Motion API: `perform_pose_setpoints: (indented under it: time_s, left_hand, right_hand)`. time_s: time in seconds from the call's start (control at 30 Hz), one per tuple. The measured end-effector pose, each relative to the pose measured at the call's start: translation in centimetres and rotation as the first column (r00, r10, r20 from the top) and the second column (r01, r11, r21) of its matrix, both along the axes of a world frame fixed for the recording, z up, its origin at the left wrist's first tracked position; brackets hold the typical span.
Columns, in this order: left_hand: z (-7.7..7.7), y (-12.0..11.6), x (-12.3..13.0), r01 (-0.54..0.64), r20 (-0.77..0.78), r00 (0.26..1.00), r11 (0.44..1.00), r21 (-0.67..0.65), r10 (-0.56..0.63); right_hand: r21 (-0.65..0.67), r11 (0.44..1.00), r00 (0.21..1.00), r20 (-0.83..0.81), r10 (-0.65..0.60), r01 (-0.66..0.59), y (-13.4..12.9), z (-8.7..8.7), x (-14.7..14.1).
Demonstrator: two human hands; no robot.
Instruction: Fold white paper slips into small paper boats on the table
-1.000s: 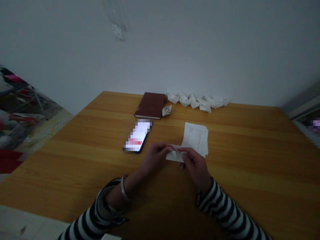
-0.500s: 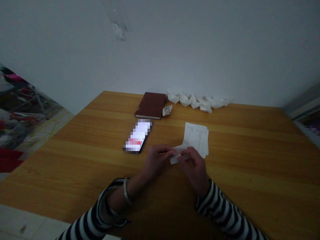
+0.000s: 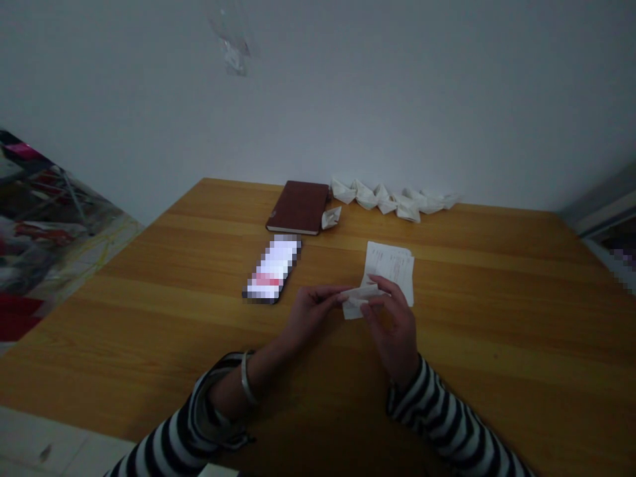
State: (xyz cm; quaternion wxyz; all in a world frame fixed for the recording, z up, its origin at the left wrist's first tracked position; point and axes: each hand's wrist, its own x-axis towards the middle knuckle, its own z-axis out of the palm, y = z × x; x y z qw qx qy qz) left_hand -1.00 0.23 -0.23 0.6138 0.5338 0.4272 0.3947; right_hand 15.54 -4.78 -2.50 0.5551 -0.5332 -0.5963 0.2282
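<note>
Between my two hands, above the near middle of the table, is a small piece of folded white paper (image 3: 354, 308). My left hand (image 3: 311, 314) pinches its left side between thumb and fingers. At its right side, my right hand (image 3: 395, 324) holds the paper with thumb and fingertips, the fingers curled. Just beyond my right hand lies a stack of white paper sheets (image 3: 392, 265) with handwriting on them. Toward the wall stand several folded paper boats (image 3: 366, 196) in a row, and one more paper boat (image 3: 331, 218) sits nearer, against the notebook's corner.
A brown notebook (image 3: 301, 207) lies shut near the wall. In front of it is a phone (image 3: 273, 268) with a lit screen. The wooden table (image 3: 497, 285) meets a pale wall (image 3: 318, 86) at its back edge. Cluttered items (image 3: 40, 225) lie on the floor at left.
My right hand has shifted slightly right, its fingers spreading a little, and more of the folded paper shows between the hands. My left hand keeps its pinch.
</note>
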Motion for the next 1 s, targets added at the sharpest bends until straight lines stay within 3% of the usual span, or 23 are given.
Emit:
perform_pose_setpoints:
  time_s: [0.3, 0.4, 0.57, 0.67, 0.83, 1.0]
  left_hand:
    - [-0.2, -0.4, 0.2, -0.038, -0.01, 0.999, 0.999, 0.032, 0.038]
    - [-0.3, -0.3, -0.2, -0.055, -0.047, 0.997, 0.989, 0.14, 0.063]
    - [0.1, 0.1, -1.1, 0.016, -0.189, 0.981, 0.951, 0.31, 0.045]
    - [0.4, 0.2, -1.1, -0.002, -0.174, 0.984, 0.965, 0.264, 0.05]
    - [0.3, 0.3, -0.6, -0.038, -0.058, 0.997, 0.997, 0.068, 0.042]
    - [-0.2, 0.1, -0.3, -0.114, 0.032, 0.993, 0.993, -0.043, 0.115]
  right_hand:
    - [0.039, 0.998, 0.997, -0.044, -0.057, 0.058, -0.2, -0.1, -0.4]
    - [0.042, 0.998, 0.998, -0.043, -0.053, 0.055, -0.3, 0.0, -0.3]
    - [0.034, 0.999, 0.999, -0.039, -0.019, 0.02, -0.4, -0.1, -0.1]
    - [0.055, 0.998, 1.0, -0.026, -0.016, 0.018, -0.4, 0.0, -0.1]
    - [0.114, 0.993, 0.999, 0.026, -0.047, 0.044, -0.5, 0.3, -0.1]
    - [0.127, 0.99, 0.998, 0.018, -0.062, 0.06, -0.7, 0.4, -0.7]
